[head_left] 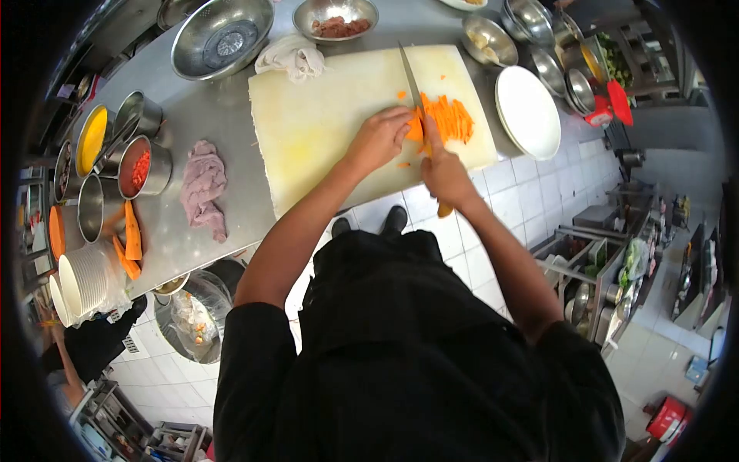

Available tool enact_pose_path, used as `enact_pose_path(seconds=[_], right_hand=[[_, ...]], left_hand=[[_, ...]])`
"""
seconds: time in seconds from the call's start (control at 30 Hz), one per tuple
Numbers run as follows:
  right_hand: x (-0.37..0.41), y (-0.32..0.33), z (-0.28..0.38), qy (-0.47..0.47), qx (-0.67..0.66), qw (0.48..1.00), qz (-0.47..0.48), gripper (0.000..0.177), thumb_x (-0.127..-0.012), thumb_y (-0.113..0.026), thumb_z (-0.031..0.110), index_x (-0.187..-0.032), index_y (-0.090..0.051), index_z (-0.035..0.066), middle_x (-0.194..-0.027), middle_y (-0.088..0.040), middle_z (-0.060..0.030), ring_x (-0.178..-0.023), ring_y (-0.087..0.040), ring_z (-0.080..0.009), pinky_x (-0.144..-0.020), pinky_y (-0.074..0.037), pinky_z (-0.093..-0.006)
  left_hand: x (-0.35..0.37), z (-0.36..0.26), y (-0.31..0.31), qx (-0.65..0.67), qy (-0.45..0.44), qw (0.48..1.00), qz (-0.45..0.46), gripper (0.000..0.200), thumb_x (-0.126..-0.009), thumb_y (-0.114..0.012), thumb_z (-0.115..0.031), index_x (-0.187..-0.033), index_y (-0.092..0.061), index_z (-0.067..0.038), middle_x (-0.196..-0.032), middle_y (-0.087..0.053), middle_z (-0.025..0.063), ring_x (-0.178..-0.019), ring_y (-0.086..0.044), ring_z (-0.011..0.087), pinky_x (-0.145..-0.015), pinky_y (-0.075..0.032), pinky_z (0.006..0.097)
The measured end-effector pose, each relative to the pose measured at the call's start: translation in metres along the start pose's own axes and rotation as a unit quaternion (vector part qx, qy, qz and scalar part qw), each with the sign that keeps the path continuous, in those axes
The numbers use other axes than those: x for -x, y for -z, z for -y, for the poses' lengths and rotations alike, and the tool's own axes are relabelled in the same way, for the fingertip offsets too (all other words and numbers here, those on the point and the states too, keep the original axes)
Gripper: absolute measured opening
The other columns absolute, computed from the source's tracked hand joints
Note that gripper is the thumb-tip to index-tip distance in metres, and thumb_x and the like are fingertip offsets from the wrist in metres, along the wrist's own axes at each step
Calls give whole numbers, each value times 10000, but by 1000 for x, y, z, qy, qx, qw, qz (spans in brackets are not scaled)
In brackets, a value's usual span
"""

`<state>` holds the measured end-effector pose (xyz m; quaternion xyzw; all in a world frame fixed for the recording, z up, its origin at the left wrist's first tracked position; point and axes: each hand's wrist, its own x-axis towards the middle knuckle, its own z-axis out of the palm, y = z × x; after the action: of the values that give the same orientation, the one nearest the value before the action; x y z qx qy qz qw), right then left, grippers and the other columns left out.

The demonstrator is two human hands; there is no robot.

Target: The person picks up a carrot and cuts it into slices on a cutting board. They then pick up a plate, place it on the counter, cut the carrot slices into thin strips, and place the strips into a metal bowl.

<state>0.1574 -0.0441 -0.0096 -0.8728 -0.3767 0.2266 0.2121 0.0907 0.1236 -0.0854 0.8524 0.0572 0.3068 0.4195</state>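
Note:
My right hand (446, 179) is wrapped round the wooden handle of a kitchen knife (410, 75), its blade pointing away from me over the cutting board (323, 115). On the blade's left side, my left hand (380, 140) has its fingers curled down on a piece of carrot (415, 128). Cut carrot strips (453, 119) lie in a pile just right of the blade. A few small orange bits are scattered on the board around them. The left fingertips are partly hidden.
A white cloth (291, 58) and a bowl of meat (339, 28) lie beyond the board. White plates (528, 113) stand right of it. A pinkish rag (204, 189), metal pots (145, 169) and carrot pieces (132, 232) are at left. Below is a lined waste bin (192, 316).

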Motion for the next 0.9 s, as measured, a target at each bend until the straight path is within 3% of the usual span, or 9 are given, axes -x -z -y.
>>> enact_pose_path(seconds=[0.17,0.27,0.37,0.5,0.6,0.63,0.77,0.87,0.9], right_hand=[[18,60,59,-126,-76,983,112,807,-887,-423,44,-1624,-98,87,-767,-692,-211,-512,-654,-259,-605,-571,-396],[26,69,76,-150,-73,977,129,780,-929,-439,66,-1627,-92,94,-831,-674,-215,-493,-631,-227,-548,-565,-366],[30,65,78,-144,-62,978,136,793,-917,-459,51,-1614,-83,53,-822,-687,-260,-548,-672,-302,-600,-575,-421],[13,-13,4,21,52,998,-38,814,-898,-489,27,-1608,-93,64,-739,-656,-330,-623,-662,-467,-708,-562,-526],[9,-4,0,9,26,1000,-3,809,-907,-472,33,-1616,-86,93,-734,-667,-301,-593,-673,-412,-673,-573,-494],[8,4,1,-22,5,999,33,806,-918,-447,40,-1625,-69,126,-731,-675,-255,-564,-678,-336,-623,-580,-449],[17,59,61,-129,-70,982,117,811,-922,-425,41,-1631,-48,149,-725,-666,-219,-485,-644,-276,-565,-574,-418],[15,33,55,-123,-70,984,109,850,-866,-459,33,-1620,-67,64,-785,-696,-264,-544,-680,-322,-650,-584,-415],[2,-7,5,-15,14,1000,15,855,-857,-460,28,-1617,-69,56,-753,-689,-264,-531,-676,-325,-628,-582,-423]], left_hand=[[5,-9,2,-13,-22,999,-47,213,-884,-672,-18,-1091,-719,6,-1153,-696,133,-1052,-665,327,-928,-545,392],[8,-6,2,-62,-49,996,-43,207,-881,-671,-8,-1079,-730,-1,-1136,-695,131,-1070,-658,315,-938,-544,387],[9,-3,-1,-64,-41,997,-30,205,-875,-670,1,-1070,-734,3,-1124,-693,134,-1069,-656,313,-939,-545,387],[13,-3,-5,-74,-41,996,-38,206,-867,-668,10,-1062,-734,15,-1120,-701,136,-1050,-663,319,-925,-551,391],[15,-4,-2,-68,-28,997,-32,210,-864,-668,14,-1063,-735,18,-1120,-707,138,-1038,-667,325,-914,-556,390],[10,-4,0,-63,-23,997,-32,212,-863,-668,14,-1064,-734,18,-1121,-709,139,-1035,-669,327,-911,-558,389],[9,-7,2,-37,-2,999,-29,204,-862,-660,28,-1052,-733,19,-1108,-714,145,-1004,-678,327,-895,-562,390],[8,-8,3,-25,6,999,-29,189,-846,-645,40,-1015,-728,21,-1072,-711,143,-976,-676,332,-877,-560,394],[9,-7,2,-13,13,1000,-24,182,-831,-636,43,-988,-724,20,-1051,-704,137,-973,-668,335,-878,-553,400]])
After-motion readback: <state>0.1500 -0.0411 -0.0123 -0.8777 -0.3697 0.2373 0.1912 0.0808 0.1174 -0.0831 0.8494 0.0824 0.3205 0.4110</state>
